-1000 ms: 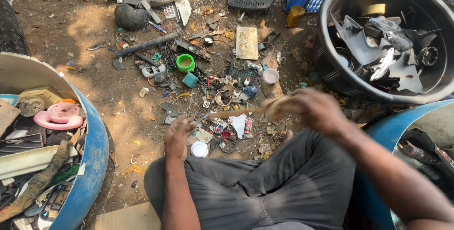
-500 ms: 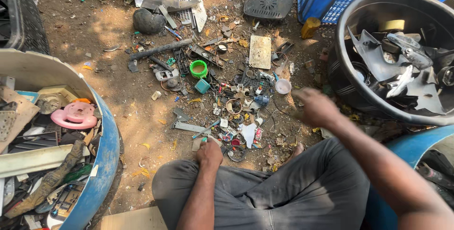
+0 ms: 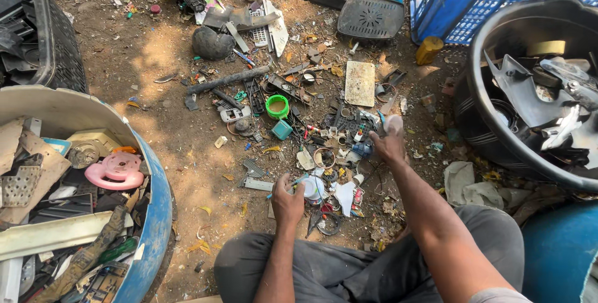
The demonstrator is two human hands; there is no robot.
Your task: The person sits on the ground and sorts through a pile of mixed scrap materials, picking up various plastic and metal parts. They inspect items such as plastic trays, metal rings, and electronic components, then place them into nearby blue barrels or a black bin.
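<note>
At lower centre the left hand (image 3: 287, 200) is closed around a thin blue-green plastic stick (image 3: 294, 184). The right hand (image 3: 389, 144), fingers narrowed, pinches a small pale round cap (image 3: 393, 123) above gritty dirt ground (image 3: 156, 60) strewn with jagged plastic scrap (image 3: 330, 147).

Two hands, left (image 3: 288, 198) and right (image 3: 387, 144), work amid one blue crate (image 3: 455, 4), one black tub (image 3: 492, 135), one pink disc (image 3: 115, 171) and one green cap (image 3: 277, 106).
</note>
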